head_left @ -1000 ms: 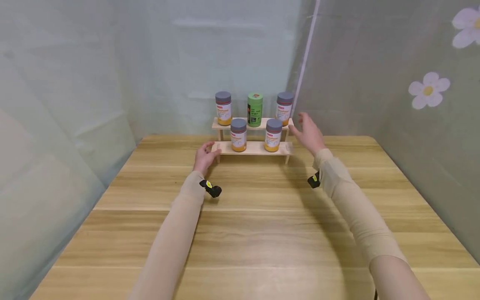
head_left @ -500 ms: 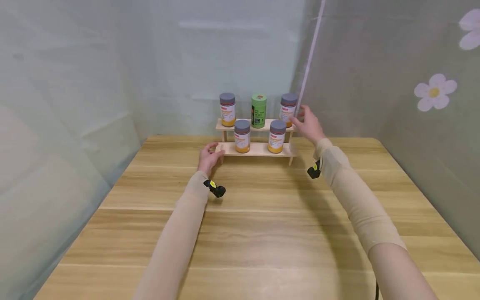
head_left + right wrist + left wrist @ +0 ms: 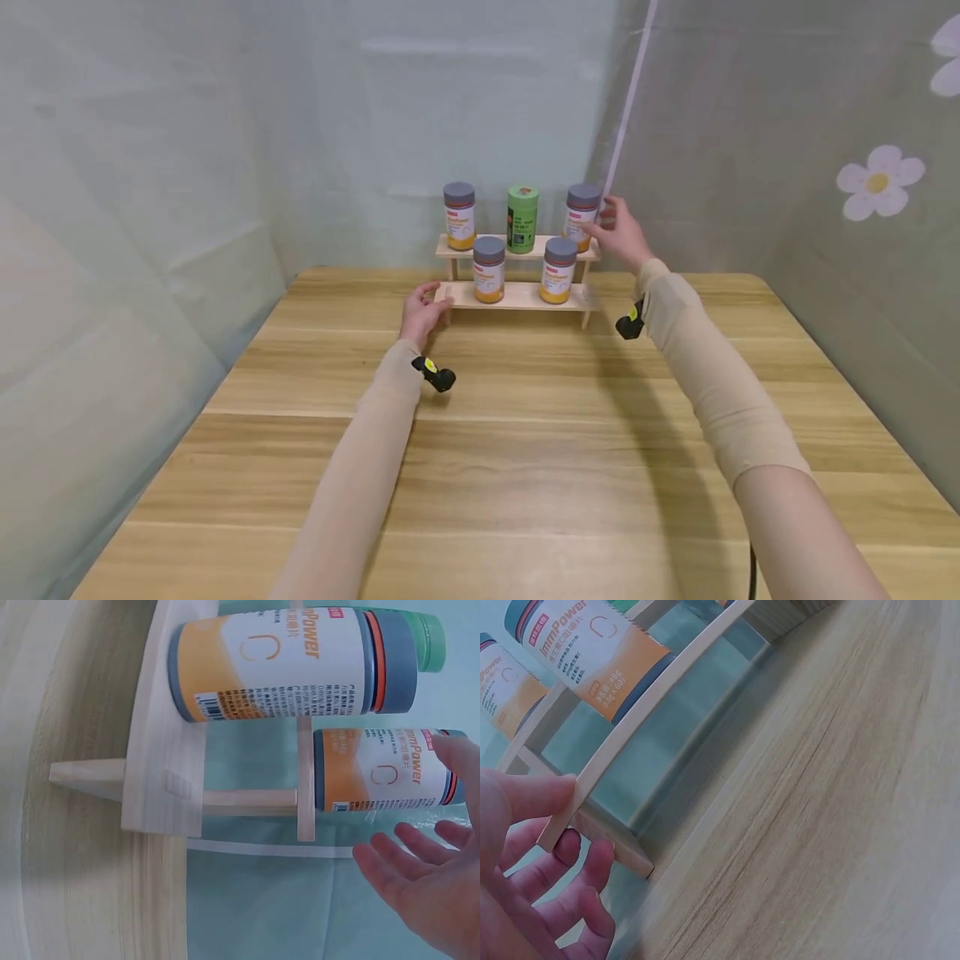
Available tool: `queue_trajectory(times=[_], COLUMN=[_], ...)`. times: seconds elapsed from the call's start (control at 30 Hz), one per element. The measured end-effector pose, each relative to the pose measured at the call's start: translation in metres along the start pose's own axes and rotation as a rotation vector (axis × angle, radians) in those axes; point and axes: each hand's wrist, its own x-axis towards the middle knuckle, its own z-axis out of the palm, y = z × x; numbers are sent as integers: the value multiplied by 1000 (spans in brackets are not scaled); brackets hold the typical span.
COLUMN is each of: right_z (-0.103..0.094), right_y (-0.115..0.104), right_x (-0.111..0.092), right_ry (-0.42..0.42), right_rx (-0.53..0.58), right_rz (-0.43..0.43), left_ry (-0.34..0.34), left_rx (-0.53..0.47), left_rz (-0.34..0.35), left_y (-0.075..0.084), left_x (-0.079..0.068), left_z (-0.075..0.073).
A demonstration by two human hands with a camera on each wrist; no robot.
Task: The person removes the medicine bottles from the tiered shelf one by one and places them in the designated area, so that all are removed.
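Observation:
A two-tier wooden display shelf (image 3: 521,295) stands at the back of the table. My left hand (image 3: 422,315) pinches the left end of its lower board, thumb on top and fingers curled beneath, as the left wrist view shows. My right hand (image 3: 624,235) is at the upper tier's right end, around a white-and-orange supplement bottle (image 3: 382,771) with a grey lid. In the right wrist view the thumb overlaps this bottle near the lid; whether it touches cannot be told. The other fingers are spread, apart from the bottle.
On the upper tier stand a green bottle (image 3: 522,221) and, at left, a similar supplement bottle (image 3: 460,218). Two more supplement bottles, one left (image 3: 489,271) and one right (image 3: 557,272), stand on the lower tier. Pale cloth (image 3: 420,108) hangs behind the wooden table (image 3: 510,467).
My right hand has moved up and in towards the upper right bottle, its thumb now in front of it. The left hand stays at the shelf's end. The head view has shifted slightly.

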Motion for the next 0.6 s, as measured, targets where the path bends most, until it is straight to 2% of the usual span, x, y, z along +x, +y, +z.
queue_trajectory(times=[0.13, 0.33, 0.6], right_z=[1, 4, 11], right_y=[-3, -8, -9], right_x=[2, 7, 11], right_ry=[-24, -66, -46], right_rx=[35, 107, 169], right_rz=[11, 72, 93], left_ry=[0, -13, -52], left_rx=[7, 46, 48], left_rz=[6, 1, -35], left_y=[-1, -2, 2], left_x=[1, 2, -1], left_z=[-1, -4, -5])
